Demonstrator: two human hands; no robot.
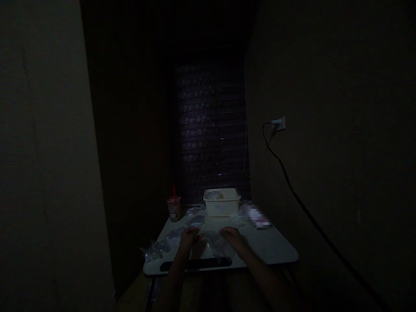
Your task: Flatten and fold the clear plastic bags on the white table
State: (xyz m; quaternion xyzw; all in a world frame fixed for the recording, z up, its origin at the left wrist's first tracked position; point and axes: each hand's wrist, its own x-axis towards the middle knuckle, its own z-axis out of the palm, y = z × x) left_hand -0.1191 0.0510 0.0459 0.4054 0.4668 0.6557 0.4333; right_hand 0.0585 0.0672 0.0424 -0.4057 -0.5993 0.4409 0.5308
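A crinkled clear plastic bag (215, 243) is spread between my two hands, low over the near part of the white table. My left hand (189, 238) is closed in a pinch at the left side of the plastic. At its upper right edge, the fingers of my right hand (232, 236) are pinched on it. In the dim light the bag's outline and anything inside it are hard to make out. Just beyond my left hand lies a small flat pale packet (197, 220).
The white folding table (276, 249) has a dark slot at its near edge. More clear plastic (156, 250) lies along its left side. At the back stand a lidded drink cup (174, 210) with a red straw and a white tub (222, 209). A black cord (292, 186) runs down the right wall.
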